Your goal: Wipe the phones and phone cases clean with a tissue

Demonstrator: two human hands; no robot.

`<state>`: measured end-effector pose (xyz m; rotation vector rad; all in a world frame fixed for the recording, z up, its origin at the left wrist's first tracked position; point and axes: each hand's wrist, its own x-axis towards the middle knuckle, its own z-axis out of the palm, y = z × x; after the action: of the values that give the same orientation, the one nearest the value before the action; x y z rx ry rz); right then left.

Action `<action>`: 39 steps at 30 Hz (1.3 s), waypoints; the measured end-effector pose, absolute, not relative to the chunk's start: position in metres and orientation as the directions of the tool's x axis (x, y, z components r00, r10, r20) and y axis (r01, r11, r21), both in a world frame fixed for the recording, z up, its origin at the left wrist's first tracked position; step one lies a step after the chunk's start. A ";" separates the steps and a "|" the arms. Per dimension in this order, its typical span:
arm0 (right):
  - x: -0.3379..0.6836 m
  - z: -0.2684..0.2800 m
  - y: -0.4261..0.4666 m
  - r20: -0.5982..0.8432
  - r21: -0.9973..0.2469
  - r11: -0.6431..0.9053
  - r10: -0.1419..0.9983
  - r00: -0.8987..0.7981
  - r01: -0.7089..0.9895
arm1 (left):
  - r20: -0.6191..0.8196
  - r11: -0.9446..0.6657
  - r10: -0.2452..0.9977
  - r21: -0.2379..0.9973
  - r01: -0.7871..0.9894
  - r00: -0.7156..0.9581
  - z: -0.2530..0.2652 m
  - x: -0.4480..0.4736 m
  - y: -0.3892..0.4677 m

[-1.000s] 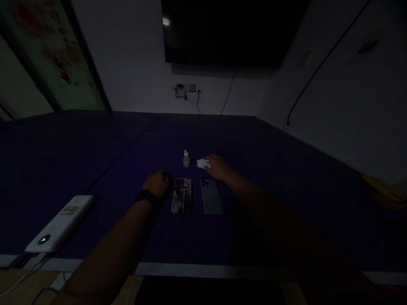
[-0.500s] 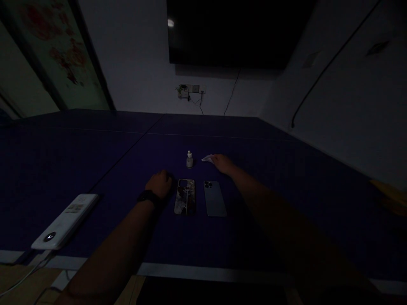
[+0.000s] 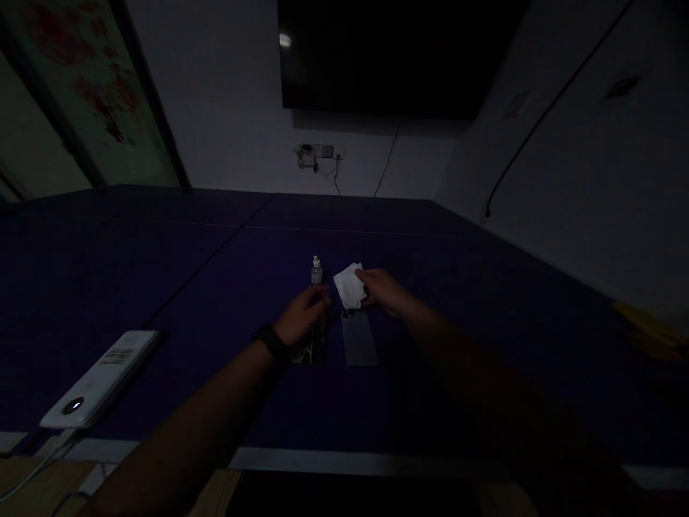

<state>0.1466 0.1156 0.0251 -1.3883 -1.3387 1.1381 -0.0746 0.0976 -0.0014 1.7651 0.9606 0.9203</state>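
A folded white wipe is pinched in my right hand, raised just above the camera end of a grey-blue phone. The phone lies back up on the dark blue table. My left hand, wearing a dark wristband, hovers over a patterned phone case and hides most of it. Its fingers reach toward the wipe, thumb apart from the forefinger, with nothing between them. Behind the left hand stands a small clear bottle with a white top.
To the left, a white power bank with a lit round display and cables lies near the table's front edge. Something yellow sits at the far right. A large dark screen hangs on the wall beyond. The room is dim.
My right hand has lifted the wipe off the table and brought it toward me, its flat face now showing. My left hand has moved right, from beside the phone case to above it.
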 end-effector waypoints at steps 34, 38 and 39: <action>0.109 -0.009 0.059 0.395 -0.851 0.412 0.911 -0.120 0.326 | 0.186 -0.020 0.740 0.967 -0.255 0.647 -0.021 -0.060 0.077; 0.110 -0.008 0.062 0.453 -0.818 0.454 0.887 -0.093 0.352 | 0.158 0.077 0.774 0.938 -0.339 0.613 -0.019 -0.055 0.075; 0.110 -0.008 0.062 0.456 -0.821 0.453 0.887 -0.079 0.348 | 0.157 0.100 0.783 0.923 -0.371 0.602 -0.016 -0.053 0.073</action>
<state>0.1101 0.0624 -0.0076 -1.0866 -1.6516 0.6399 -0.0531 0.0733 -0.0164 1.1874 0.4249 0.8912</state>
